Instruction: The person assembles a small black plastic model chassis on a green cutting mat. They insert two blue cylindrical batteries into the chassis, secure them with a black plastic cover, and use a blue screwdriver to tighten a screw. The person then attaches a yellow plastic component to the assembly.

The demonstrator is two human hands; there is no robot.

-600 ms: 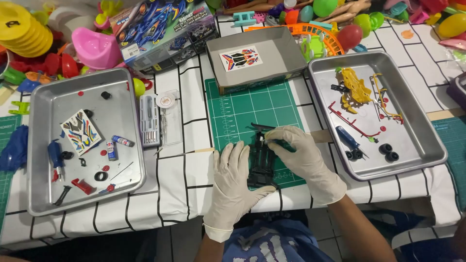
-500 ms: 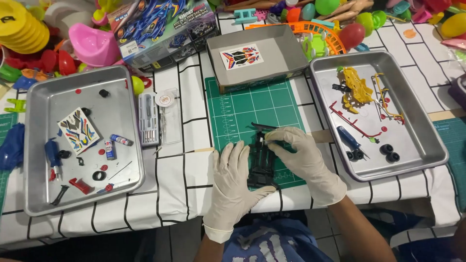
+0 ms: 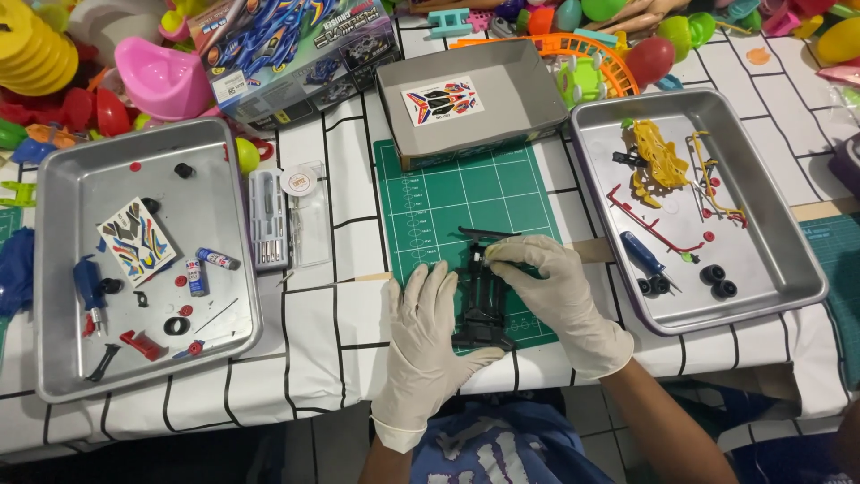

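A black model-car chassis (image 3: 484, 300) lies on the green cutting mat (image 3: 466, 193) near the table's front edge. My left hand (image 3: 428, 336), in a white glove, rests flat along the chassis's left side and steadies it. My right hand (image 3: 555, 291), also gloved, reaches over the chassis's top end, with its fingertips pinched at the upper front of the chassis. A thin black part (image 3: 488, 234) lies on the mat just above the fingers. Whether the right fingers hold a separate small piece is hidden.
A metal tray (image 3: 54, 296) on the left holds a sticker sheet, a blue screwdriver and small red and black parts. Another tray (image 3: 788, 260) on the right holds yellow and red sprues, wheels and a screwdriver. A grey box lid (image 3: 502, 99), the kit box (image 3: 296, 49) and colourful toys fill the back.
Both hands stay on the chassis at the same spot. The view has shifted slightly, and the right fingers have moved a little at the chassis's upper end.
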